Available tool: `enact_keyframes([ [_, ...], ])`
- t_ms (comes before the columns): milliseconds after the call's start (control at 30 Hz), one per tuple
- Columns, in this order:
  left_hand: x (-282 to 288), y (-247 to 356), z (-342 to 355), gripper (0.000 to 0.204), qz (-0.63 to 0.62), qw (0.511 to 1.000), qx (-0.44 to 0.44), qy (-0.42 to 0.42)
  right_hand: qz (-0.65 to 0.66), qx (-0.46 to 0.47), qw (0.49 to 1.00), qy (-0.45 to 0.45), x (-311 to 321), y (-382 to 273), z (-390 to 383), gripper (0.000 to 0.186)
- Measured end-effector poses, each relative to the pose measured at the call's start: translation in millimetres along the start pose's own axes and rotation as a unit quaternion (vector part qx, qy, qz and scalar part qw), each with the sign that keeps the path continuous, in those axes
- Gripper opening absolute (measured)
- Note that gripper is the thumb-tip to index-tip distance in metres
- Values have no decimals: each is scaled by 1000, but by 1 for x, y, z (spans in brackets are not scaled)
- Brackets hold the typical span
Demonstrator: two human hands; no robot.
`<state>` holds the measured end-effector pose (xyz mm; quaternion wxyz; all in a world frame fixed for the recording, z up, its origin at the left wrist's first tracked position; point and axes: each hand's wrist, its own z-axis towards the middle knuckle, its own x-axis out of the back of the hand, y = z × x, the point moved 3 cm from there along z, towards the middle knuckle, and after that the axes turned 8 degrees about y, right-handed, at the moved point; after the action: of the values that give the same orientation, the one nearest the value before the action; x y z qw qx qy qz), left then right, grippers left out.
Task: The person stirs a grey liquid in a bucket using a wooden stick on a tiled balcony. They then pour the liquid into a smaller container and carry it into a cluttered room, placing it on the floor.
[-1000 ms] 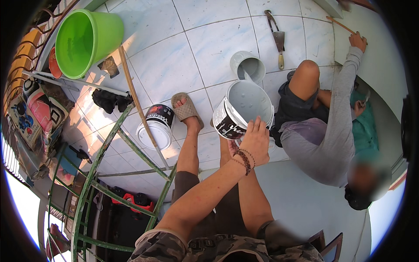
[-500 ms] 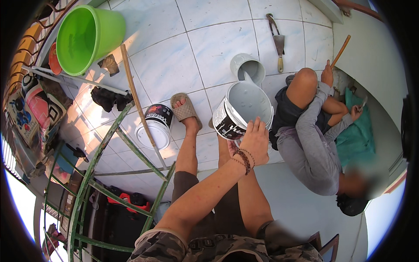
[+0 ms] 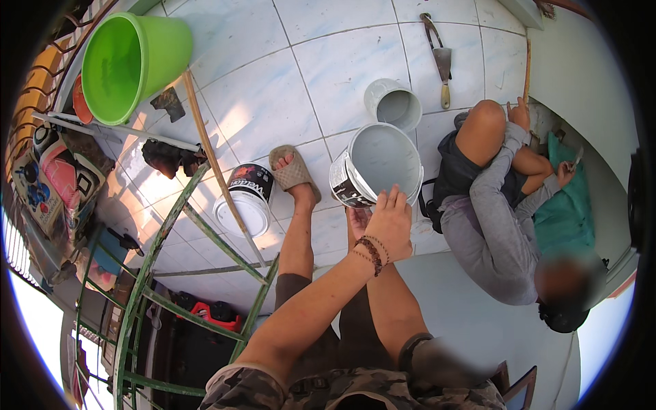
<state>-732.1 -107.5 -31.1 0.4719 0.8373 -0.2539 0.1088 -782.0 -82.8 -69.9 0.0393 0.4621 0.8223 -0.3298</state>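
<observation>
My left hand [image 3: 395, 225], with a beaded bracelet at the wrist, grips the near rim of a white bucket [image 3: 381, 157] with black label, its inside coated or filled with grey liquid. My right hand [image 3: 359, 222], partly hidden, is closed at the bucket's lower side. Just beyond the bucket, a smaller grey-coated pail [image 3: 393, 102] holds grey liquid on the tiled floor [image 3: 328, 61]. A trowel or scraper with pale handle [image 3: 443, 75] lies to its upper right. A lidded white-and-black bucket [image 3: 242, 205] stands left of my sandalled foot [image 3: 294, 174].
A green bucket [image 3: 133, 65] stands upper left, near a wooden pole [image 3: 201, 123] and piled sacks [image 3: 58, 184]. A green metal frame [image 3: 157, 301] is lower left. At the right another person [image 3: 482, 225] sits by a teal cloth [image 3: 560, 212], holding a small tool.
The grey stream running into the smaller pail has stopped, and my bucket has shifted slightly toward the left. The other person's raised arm has come down toward their knee.
</observation>
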Motion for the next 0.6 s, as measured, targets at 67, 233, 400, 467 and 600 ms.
enact_keyframes([
  [67,-2,-4,0,52,-1,1000,-1,-1,12,11,1000,-2,-5,5,-1,66],
  [233,-7,-12,2,52,-4,1000,1,-3,-18,12,999,50,-5,14,-2,65],
  [400,-12,-15,5,52,-1,1000,1,-7,-35,42,998,38,-12,16,2,68],
  [467,-14,-17,5,53,-1,1000,0,-9,-15,-5,990,143,4,18,5,67],
  [600,-15,-20,2,53,-21,1000,10,-3,0,-173,957,231,102,20,9,62],
])
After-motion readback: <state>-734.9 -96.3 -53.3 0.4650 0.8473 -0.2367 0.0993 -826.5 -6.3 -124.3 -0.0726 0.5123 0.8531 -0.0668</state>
